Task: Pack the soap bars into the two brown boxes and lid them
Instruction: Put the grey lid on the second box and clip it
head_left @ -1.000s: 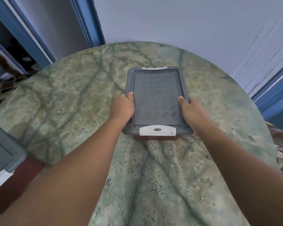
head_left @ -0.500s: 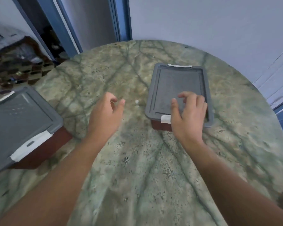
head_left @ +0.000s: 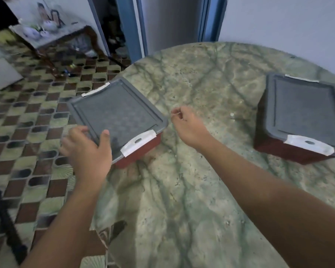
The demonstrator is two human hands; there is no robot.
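Two brown boxes with grey lids and white latches stand on the round green marble table (head_left: 182, 200). The left box (head_left: 114, 115) sits at the table's left edge, partly over it. The right box (head_left: 302, 113) stands far right. My left hand (head_left: 85, 149) holds the left box's near-left edge, thumb on the lid and fingers past the rim. My right hand (head_left: 188, 124) hovers just right of that box with fingers loosely curled, holding nothing. No soap bars show; both lids are on.
A small white crumb (head_left: 232, 114) lies on the table between the boxes. Left of the table is patterned tile floor (head_left: 27, 132), a low side table (head_left: 52, 33) and a dark pole (head_left: 4, 209). A blue door frame (head_left: 132, 26) stands behind.
Both hands left the right box and moved left to the other box. My view swung left, bringing that box to centre; my left hand now holds its edge.
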